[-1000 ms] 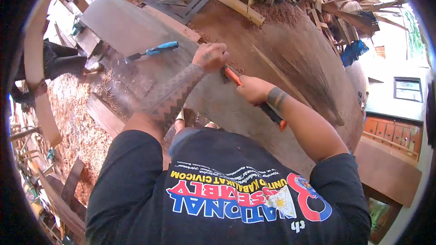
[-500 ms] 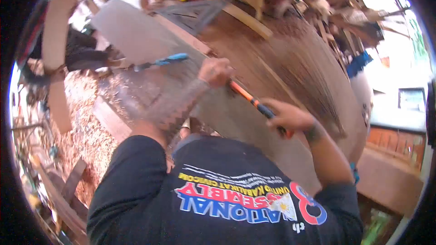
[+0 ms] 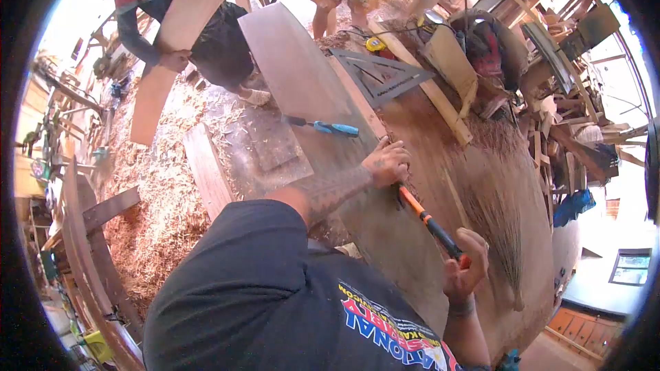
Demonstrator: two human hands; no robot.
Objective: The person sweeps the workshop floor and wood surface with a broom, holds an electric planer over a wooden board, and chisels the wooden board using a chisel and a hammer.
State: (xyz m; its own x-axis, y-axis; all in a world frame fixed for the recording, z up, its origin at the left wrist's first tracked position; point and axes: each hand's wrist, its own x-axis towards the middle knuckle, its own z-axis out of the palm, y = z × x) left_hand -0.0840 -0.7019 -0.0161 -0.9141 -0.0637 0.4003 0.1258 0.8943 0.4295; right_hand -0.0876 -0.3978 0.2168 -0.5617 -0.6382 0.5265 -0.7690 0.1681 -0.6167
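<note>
My left hand (image 3: 388, 162) is closed at the edge of the wooden board, its fingers curled round something I cannot make out. Just below it is the head end of an orange and black hammer (image 3: 427, 220). Around the red-tipped end of its handle is my right hand (image 3: 467, 268), thumb on one side and fingers on the other. A blue-handled tool (image 3: 335, 128) rests on the long smooth board (image 3: 295, 62), left of my left hand. Beyond my hands, a grey triangular square (image 3: 380, 77) lies across the wood.
At the upper left a person (image 3: 148, 10) holds a curved plank (image 3: 155, 103); another person's legs (image 3: 340, 7) show at the top. A stick broom (image 3: 505, 233) lies at the right. Wood shavings (image 3: 161, 220) cover the ground at the left, and scrap wood (image 3: 570, 117) is piled at the upper right.
The view has turned left, so the scene sits further right and more of the other person shows. My right hand has slid from mid-handle to the handle's end.
</note>
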